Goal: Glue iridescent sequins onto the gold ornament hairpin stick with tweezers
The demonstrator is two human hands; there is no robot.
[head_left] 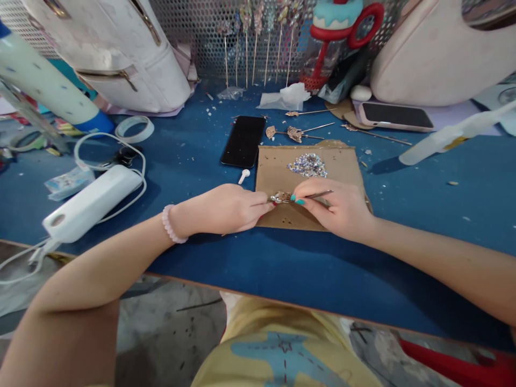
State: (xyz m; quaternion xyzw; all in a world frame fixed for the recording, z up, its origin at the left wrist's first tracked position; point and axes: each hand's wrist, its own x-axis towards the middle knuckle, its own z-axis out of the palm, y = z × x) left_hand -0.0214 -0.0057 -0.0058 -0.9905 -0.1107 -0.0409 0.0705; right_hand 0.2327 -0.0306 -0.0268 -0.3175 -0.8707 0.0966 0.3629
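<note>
A: Layout, largest first?

B: Blue table [193, 252], then cardboard [269, 166]. Left hand [237, 208] at 9 o'clock, right hand [341, 208] at 3, both pinching. Glittery pile [308, 165], 1 o'clock. Ornament [282, 197] central, over the cardboard, clamped in the left pinch. Slim tool [321, 194] in the right; tip contact unclear.

A: Technique?

B: Probably best: left grip steady, right wrist braced, small movements.

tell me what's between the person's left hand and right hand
In the head view, a small ornament with shiny stones lies between the left hand, which pinches it, and the right hand; cardboard shows behind it.
</note>
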